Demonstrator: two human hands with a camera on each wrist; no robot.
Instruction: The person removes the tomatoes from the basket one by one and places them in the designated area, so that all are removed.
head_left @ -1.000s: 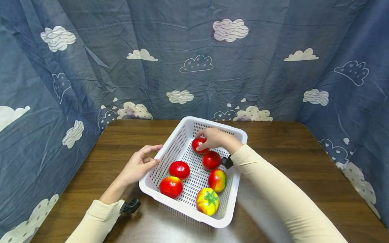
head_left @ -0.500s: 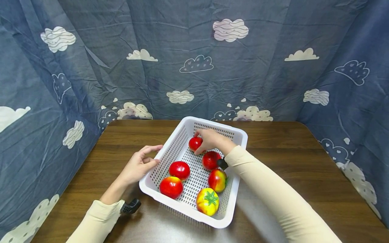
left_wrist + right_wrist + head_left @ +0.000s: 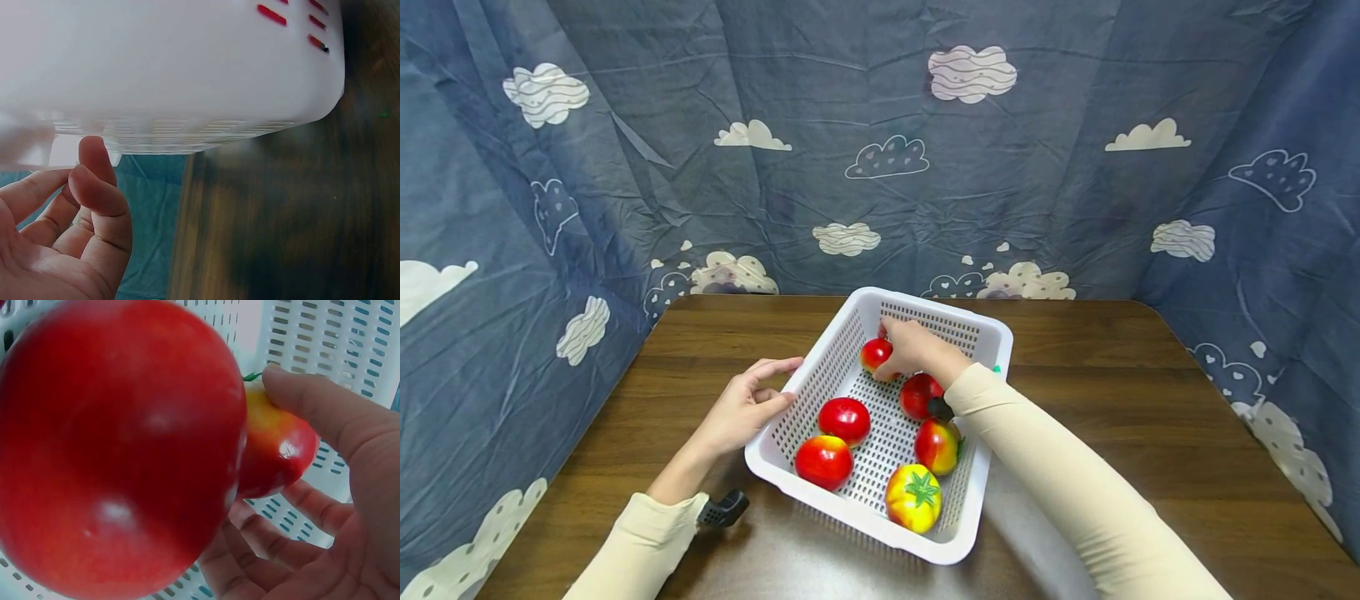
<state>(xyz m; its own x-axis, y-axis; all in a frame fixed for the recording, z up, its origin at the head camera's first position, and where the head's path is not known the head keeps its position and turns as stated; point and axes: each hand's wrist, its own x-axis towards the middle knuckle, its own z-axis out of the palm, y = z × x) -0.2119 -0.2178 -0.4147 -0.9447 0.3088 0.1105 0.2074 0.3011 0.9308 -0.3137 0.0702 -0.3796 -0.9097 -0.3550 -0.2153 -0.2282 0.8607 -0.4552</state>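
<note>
A white perforated basket [image 3: 951, 550] sits at an angle on the table, with several glossy red and yellow tomatoes in it. My right hand [image 3: 913, 346] reaches into the far end and holds a tomato [image 3: 875, 354] near the far left corner. In the right wrist view, the thumb lies on that tomato's yellow side [image 3: 259, 412] by a green leaf, with fingers beneath. A larger-looking red tomato [image 3: 119, 444] blocks part of that view. Outside the basket, my left hand [image 3: 741, 408] touches the left rim with index fingertip and thumb.
Two red tomatoes [image 3: 845, 421] lie along the basket's left side. A red-yellow tomato [image 3: 936, 446] and a yellow one with a green star top [image 3: 913, 498] lie on the right. The wooden table [image 3: 1075, 375] ends at a blue cloud-print curtain [image 3: 775, 192].
My right hand has shifted left with the far tomato, which has turned so some yellow shows at its lower side. The left hand and basket stay in place.
</note>
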